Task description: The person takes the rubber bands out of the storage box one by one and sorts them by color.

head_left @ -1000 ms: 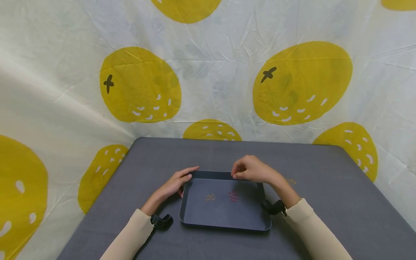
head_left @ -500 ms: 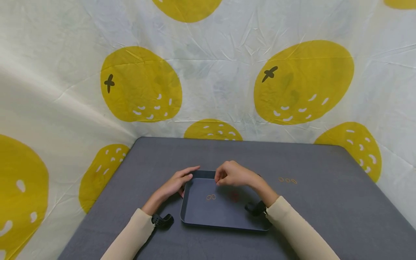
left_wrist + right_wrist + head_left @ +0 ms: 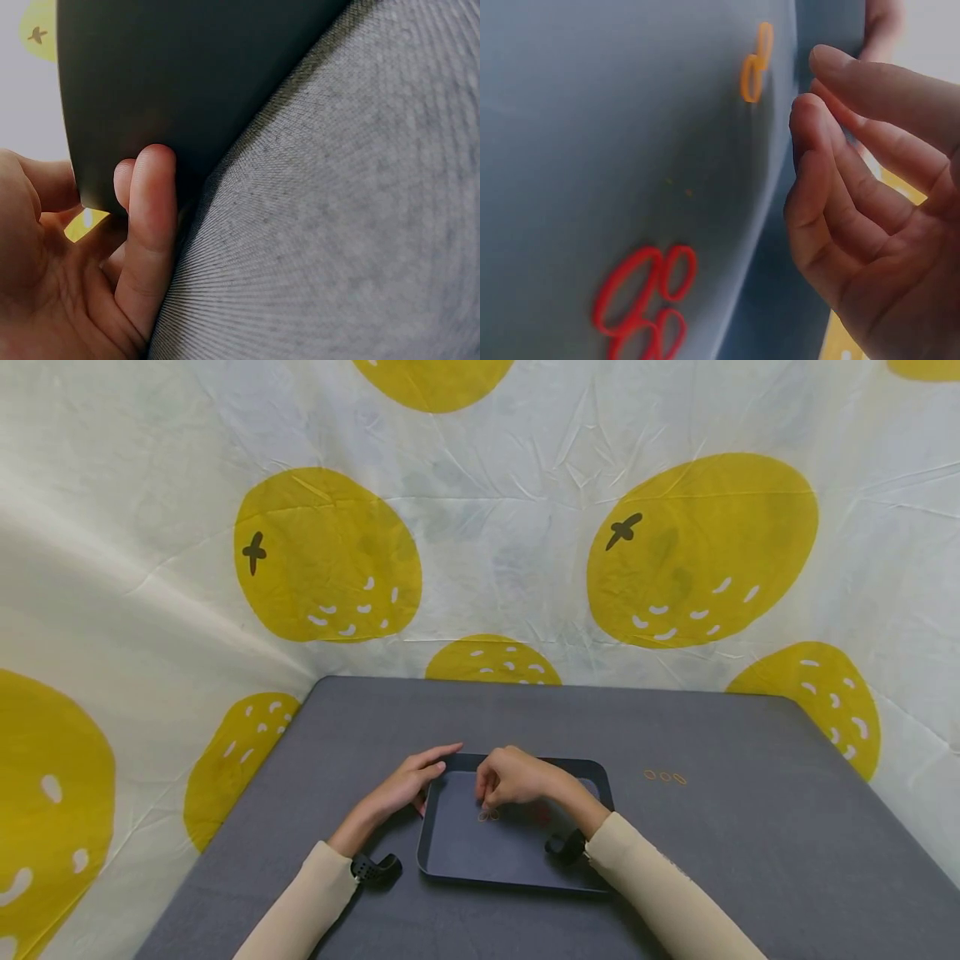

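Observation:
My left hand (image 3: 405,785) grips the far left corner of a dark grey tray (image 3: 465,856), thumb at the rim and fingers against the outer wall (image 3: 112,90). My right hand (image 3: 513,777) reaches inside the tray, fingers bent and their tips just above two small orange rubber bands (image 3: 745,79). In the right wrist view, thumb and forefinger stand slightly apart, with nothing visible between them. Several red rubber bands (image 3: 613,283) lie in the tray, under my right wrist in the head view.
Three orange rubber bands (image 3: 665,777) lie in a row on the grey cloth-covered table (image 3: 750,827), right of the tray. A white curtain (image 3: 495,552) printed with yellow fruit hangs behind the table. Each wrist wears a black camera band (image 3: 564,846).
My right hand has moved left and nearer from the tray's far right edge, down to the two orange rubber bands. The three bands on the table came into full view. My left hand stays put.

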Action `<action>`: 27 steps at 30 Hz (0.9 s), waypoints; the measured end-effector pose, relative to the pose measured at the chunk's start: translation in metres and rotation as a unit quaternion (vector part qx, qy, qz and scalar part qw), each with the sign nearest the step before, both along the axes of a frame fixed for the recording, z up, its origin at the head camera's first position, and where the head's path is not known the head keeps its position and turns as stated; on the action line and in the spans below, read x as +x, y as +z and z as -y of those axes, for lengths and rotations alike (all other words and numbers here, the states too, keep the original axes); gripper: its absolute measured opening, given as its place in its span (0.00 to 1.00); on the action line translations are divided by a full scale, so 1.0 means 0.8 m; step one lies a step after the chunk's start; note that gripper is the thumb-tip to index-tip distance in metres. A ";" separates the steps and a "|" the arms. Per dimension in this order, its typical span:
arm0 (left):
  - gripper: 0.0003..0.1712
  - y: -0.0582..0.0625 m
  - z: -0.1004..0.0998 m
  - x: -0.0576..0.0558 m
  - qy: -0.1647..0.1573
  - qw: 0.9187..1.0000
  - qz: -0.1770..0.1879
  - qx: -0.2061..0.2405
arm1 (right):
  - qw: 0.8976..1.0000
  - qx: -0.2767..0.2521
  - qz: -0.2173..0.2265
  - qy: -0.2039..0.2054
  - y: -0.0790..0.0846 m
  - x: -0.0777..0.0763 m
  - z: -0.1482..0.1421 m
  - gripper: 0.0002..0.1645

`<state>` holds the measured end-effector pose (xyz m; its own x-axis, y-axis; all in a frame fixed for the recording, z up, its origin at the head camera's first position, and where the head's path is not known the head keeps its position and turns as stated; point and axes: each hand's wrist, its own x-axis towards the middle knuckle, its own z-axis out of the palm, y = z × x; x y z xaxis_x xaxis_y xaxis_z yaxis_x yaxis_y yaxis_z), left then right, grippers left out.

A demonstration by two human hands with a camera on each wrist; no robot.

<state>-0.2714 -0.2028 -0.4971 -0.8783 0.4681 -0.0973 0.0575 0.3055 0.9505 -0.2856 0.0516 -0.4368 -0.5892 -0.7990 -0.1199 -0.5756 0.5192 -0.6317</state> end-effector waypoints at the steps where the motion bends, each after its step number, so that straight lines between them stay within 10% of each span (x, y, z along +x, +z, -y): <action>1: 0.27 0.000 0.000 0.000 -0.001 1.000 -0.001 0.000 | 1.000 -0.001 0.002 -0.001 -0.002 0.000 0.001 0.04; 27: 0.27 0.001 -0.001 0.001 -0.002 1.000 -0.003 0.004 | 1.000 0.027 -0.015 -0.002 -0.014 0.004 0.014 0.11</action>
